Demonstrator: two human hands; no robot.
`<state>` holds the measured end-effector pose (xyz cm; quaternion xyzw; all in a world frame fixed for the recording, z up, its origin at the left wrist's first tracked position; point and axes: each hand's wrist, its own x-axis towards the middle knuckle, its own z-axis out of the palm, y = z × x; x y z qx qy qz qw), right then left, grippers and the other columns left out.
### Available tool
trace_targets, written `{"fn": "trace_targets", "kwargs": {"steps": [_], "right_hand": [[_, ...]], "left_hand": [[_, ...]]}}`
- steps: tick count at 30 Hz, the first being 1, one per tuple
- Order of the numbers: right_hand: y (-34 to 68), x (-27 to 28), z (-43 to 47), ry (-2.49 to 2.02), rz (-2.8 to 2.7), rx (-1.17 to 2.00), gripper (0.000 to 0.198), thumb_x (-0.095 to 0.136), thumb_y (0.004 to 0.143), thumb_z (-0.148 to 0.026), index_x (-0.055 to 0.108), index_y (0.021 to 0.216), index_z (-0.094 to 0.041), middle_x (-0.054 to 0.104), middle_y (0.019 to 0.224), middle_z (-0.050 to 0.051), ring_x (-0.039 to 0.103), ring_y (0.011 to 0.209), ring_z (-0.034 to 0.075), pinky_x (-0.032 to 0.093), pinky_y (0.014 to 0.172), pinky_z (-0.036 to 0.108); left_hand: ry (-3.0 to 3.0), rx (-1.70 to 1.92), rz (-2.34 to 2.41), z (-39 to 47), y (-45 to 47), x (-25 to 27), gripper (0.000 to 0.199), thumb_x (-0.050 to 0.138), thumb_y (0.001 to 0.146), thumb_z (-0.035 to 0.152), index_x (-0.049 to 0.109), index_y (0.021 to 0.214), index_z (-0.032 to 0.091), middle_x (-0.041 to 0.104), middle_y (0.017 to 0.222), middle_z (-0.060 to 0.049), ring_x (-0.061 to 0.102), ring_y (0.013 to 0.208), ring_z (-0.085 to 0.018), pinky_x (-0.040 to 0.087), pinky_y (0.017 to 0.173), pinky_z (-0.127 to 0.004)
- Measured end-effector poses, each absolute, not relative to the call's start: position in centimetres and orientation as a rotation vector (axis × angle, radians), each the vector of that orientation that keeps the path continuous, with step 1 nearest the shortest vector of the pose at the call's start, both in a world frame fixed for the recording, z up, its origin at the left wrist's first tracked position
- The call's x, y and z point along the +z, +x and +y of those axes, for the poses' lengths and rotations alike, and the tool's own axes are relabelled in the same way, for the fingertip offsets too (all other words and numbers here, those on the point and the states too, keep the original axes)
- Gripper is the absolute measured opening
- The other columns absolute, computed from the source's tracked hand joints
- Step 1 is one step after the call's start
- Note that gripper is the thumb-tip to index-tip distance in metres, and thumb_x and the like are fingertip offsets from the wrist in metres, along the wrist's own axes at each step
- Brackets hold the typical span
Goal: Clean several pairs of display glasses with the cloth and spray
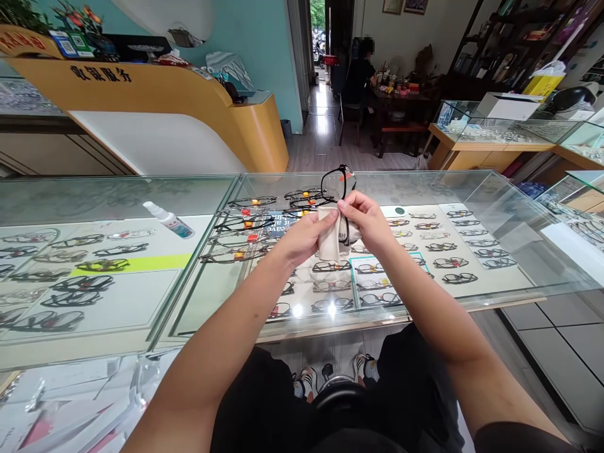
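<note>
A pair of black-rimmed eyeglasses is held up above the glass counter, tilted, with a temple hanging down. My right hand grips it by the frame, fingers closed. My left hand pinches a beige cloth against the glasses' lower part; the cloth hides that lens. Just left of my hands, several black eyeglasses with orange and red tags lie on the counter top. Farther left, a white spray bottle with a blue label lies on its side.
The glass display counter spans my front, with rows of eyeglasses inside. Behind stands a wooden cashier desk. A person sits at a table at the back. Papers and plastic bags lie below left.
</note>
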<state>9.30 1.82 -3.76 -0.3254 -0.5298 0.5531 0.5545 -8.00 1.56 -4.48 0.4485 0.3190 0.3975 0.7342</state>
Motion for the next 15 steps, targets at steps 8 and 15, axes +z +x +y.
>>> {"fn": "trace_targets", "kwargs": {"steps": [8, 15], "right_hand": [[8.6, -4.3, 1.7, -0.744, -1.181, 1.33, 0.059, 0.094, 0.073, -0.071, 0.058, 0.077, -0.024, 0.049, 0.072, -0.006, 0.038, 0.065, 0.012, 0.03, 0.061, 0.028], [8.5, -3.8, 1.3, -0.737, -1.16, 1.376, 0.061, 0.095, 0.07, -0.071, 0.056, 0.075, -0.025, 0.048, 0.073, -0.005, 0.036, 0.063, 0.012, 0.029, 0.056, 0.029]], "left_hand": [[0.882, 0.931, 0.615, 0.9, -6.6, -4.8, 0.066, 0.104, 0.066, 0.058, 0.073, 0.104, 0.014, 0.079, 0.088, -0.007, 0.076, 0.078, -0.021, 0.063, 0.072, -0.032], [0.947, 0.924, 0.66, 0.6, -7.2, -4.1, 0.06, 0.103, 0.067, 0.055, 0.069, 0.096, 0.015, 0.071, 0.074, 0.0, 0.065, 0.06, -0.013, 0.054, 0.056, -0.025]]}}
